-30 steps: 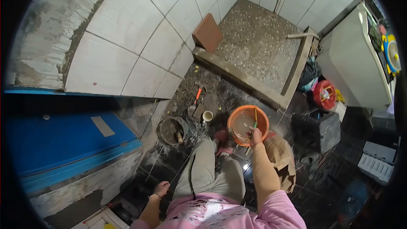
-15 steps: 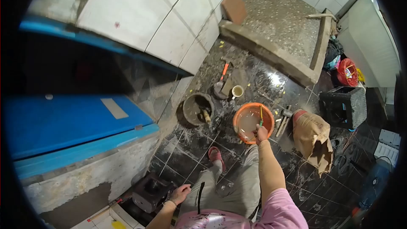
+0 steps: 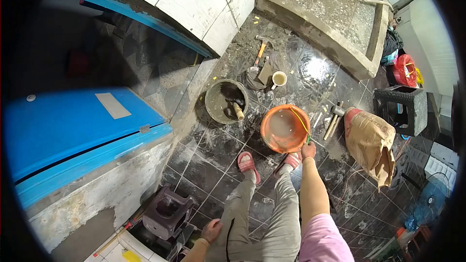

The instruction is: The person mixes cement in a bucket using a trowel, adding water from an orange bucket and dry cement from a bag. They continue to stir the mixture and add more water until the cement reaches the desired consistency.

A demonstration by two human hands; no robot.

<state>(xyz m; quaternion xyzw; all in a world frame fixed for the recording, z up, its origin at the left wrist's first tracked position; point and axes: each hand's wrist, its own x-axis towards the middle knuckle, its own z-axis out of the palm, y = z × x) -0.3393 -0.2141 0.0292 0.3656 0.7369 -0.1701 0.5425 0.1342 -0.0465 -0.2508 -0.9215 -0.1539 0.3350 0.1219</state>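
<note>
An orange bucket [image 3: 264, 133] with cloudy grey water stands or hangs just in front of my feet, its near side showing. My right hand [image 3: 308, 150] is closed at the bucket's right edge, on its thin yellow-green handle [image 3: 302, 122]. Beside my left thigh hangs my left hand [image 3: 211, 230], empty, fingers loosely bent and not gripping. To the left of the orange bucket is a grey bucket [image 3: 209, 106] with dark contents and a wooden-handled tool [image 3: 238, 111] in it. A mug [image 3: 279, 79] sits beyond the orange bucket.
A hammer [image 3: 260, 52] lies near the mug, and another hammer [image 3: 334, 122] right of the orange bucket. A torn paper sack [image 3: 367, 140] stands to the right, a dark plastic stool [image 3: 167, 212] at lower left. A concrete curb [image 3: 315, 31] borders the far area.
The orange bucket has moved toward me and slightly left, away from the mug, with my right hand at its handle. My left hand's fingers have curled in somewhat. The view has shifted.
</note>
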